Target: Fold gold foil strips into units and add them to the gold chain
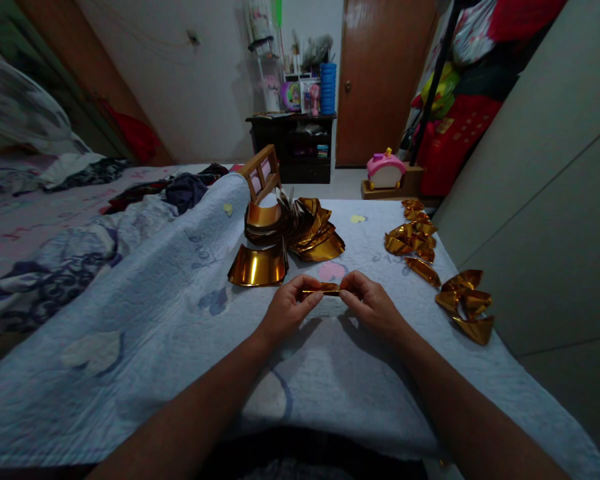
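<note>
Between my two hands is a narrow folded piece of gold foil paper (330,290), held level just above the cloth. My left hand (297,298) pinches its left end between thumb and fingers. The right end sits in the pinch of my right hand (370,301). Beyond my left hand lie curved gold foil sheets (258,265), with a fanned stack of the same sheets (317,233) behind them. To the right of my right hand, folded gold foil pieces (467,303) are heaped near the cloth's edge, and more folded pieces (411,237) lie farther back.
A pale blue quilted cloth (180,373) covers the table and rises at the left. A wooden frame (261,172) stands behind the stack. To the left is a bed with rumpled bedding (75,253); a pale cabinet (545,220) stands close on the right.
</note>
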`<state>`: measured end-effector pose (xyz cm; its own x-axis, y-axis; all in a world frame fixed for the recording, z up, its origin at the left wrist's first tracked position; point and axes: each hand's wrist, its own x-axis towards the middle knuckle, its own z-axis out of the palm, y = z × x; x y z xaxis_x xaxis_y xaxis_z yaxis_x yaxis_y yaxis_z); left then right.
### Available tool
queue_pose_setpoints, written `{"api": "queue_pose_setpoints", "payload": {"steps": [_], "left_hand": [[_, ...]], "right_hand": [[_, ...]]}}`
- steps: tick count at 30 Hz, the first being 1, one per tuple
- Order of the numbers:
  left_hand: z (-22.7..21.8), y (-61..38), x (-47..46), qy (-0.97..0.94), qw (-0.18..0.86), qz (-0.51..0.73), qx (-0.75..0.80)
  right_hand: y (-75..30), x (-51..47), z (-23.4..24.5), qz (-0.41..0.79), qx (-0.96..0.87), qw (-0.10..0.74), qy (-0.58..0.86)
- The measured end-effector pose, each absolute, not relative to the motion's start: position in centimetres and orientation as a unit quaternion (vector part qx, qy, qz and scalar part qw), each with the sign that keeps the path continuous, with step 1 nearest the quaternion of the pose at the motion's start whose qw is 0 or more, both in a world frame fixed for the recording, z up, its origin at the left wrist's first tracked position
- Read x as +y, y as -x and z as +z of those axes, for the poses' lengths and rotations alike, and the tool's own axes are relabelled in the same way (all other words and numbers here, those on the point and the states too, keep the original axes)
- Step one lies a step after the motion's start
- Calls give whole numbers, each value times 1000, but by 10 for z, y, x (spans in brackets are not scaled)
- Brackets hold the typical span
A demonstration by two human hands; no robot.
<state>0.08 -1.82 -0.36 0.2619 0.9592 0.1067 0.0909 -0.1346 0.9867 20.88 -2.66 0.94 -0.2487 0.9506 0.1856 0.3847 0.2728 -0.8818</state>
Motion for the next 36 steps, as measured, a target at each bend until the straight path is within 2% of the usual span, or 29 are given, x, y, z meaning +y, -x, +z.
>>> {"api": "queue_pose_setpoints", "payload": {"steps": [15,21,25,33,36], "left_hand": [[2,-3,-23,-685,447,390,423],[5,-2,-24,-747,363,350,434],[4,0,-24,-771,296,374,422],[6,8,-19,-781,383,370,327],[3,10,-17,-750,456,358,319]], "right_hand": [[-209,-23,3,326,-715,381,488],[-212,-21,0,311,-715,368,508],[-212,-20,1,344,-701,350,517],[-215,-20,7,513,-631,320,486],[-216,-21,9,599,-580,299,465]]}}
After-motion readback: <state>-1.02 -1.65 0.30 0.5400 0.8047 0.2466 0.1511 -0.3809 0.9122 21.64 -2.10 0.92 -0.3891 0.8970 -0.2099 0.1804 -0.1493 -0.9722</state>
